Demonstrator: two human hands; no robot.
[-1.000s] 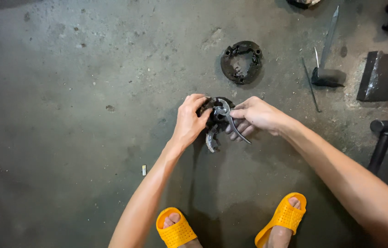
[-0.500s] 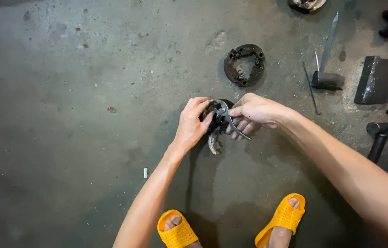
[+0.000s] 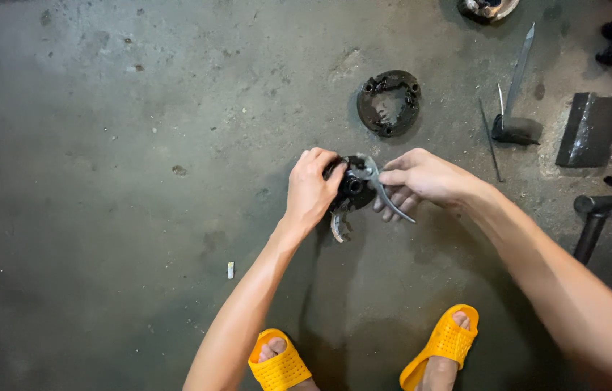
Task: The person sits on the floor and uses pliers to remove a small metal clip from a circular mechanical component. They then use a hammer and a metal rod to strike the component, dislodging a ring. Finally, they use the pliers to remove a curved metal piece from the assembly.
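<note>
Both my hands work on a dark, greasy round metal assembly (image 3: 353,190) just above the concrete floor. My left hand (image 3: 311,190) grips its left side with fingers curled over the top. My right hand (image 3: 421,181) holds a curved grey metal arm (image 3: 387,197) that sticks out of the assembly's right side. Another curved shoe-like piece (image 3: 339,224) hangs from the bottom of the assembly.
A dark round plate (image 3: 388,103) lies on the floor beyond my hands. To the right are a hammer-like tool (image 3: 514,123), a thin rod (image 3: 490,141), a dark metal block (image 3: 587,130) and a black handled tool (image 3: 594,217). My feet wear yellow sandals (image 3: 280,366).
My hands have kept their hold on the assembly; my right hand has shifted slightly along the curved arm. The view has drifted a little.
</note>
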